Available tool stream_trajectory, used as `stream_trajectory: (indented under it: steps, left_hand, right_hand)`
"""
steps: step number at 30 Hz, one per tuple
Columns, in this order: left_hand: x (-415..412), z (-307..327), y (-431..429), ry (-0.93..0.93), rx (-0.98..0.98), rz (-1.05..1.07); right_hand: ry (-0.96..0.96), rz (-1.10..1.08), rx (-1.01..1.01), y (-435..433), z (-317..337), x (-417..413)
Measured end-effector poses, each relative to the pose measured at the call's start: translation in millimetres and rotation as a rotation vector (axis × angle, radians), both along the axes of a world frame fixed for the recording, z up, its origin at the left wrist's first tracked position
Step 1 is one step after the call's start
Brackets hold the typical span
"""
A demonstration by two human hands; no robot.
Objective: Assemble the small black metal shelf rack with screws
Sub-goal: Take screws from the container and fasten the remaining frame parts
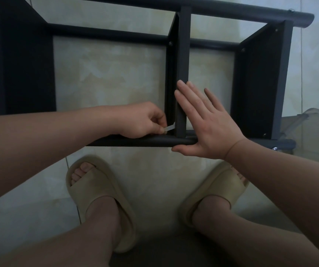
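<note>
Down on the tile floor (pixel 116 74), just ahead of the toes: rack (pixel 182 45), tipped on its side, open frame facing up. Looks like thin painted steel, so stiff, but probably light enough to skid on tile under any real twisting. Smooth paint too, likely a bit slick under a palm. Best grabbed by the round rails (pixel 154 142) or braced flat against a panel, not by the thin sheet edges. Probably fine to lean on, no fragile bits in sight. Several screws (pixel 170 43) already in at the far joints.

Left hand (pixel 145 120) curled up, pinching a small flat silver wrench (pixel 169 128) right at the bottom corner of the middle panel (pixel 180 116), just above the near rail. Can't make out the screw itself, hidden behind fingers and panel. Right hand (pixel 206 124) spread wide, fingers straight, laid flat against the other side of that same panel, thumb along the near rail. Seems a decent way to keep the panel from flexing or wandering off its hole.

Beige slippers (pixel 101 199) planted just behind the rack, not touching it. Clear plastic thing (pixel 309 122) off to the right, past the end panel, no telling what.
</note>
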State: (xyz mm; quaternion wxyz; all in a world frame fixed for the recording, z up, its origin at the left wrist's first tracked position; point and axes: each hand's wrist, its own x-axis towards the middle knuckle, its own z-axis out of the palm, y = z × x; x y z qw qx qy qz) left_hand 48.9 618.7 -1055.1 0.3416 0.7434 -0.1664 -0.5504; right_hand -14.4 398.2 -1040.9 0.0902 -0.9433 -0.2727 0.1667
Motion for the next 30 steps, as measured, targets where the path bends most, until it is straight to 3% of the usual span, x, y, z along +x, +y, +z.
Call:
stream_trajectory:
  steps: [9, 14, 17, 25, 30]
  left_hand:
    - [14, 4, 6, -0.296, 0.006, -0.068]
    - [13, 9, 1, -0.351, -0.022, -0.081]
    - [12, 9, -1, -0.281, -0.027, -0.005]
    - [3, 12, -7, 0.216, -0.062, 0.446]
    - [-1, 12, -12, 0.403, -0.078, 0.62]
  right_hand:
    - [-0.015, -0.005, 0.026, 0, -1, 0]
    - [-0.017, -0.004, 0.026, -1, -1, 0]
    - [-0.017, -0.002, 0.018, -1, -1, 0]
    - [-0.076, 0.028, -0.016, -1, -4, 0]
    - [-0.074, 0.021, -0.045, 0, -4, 1]
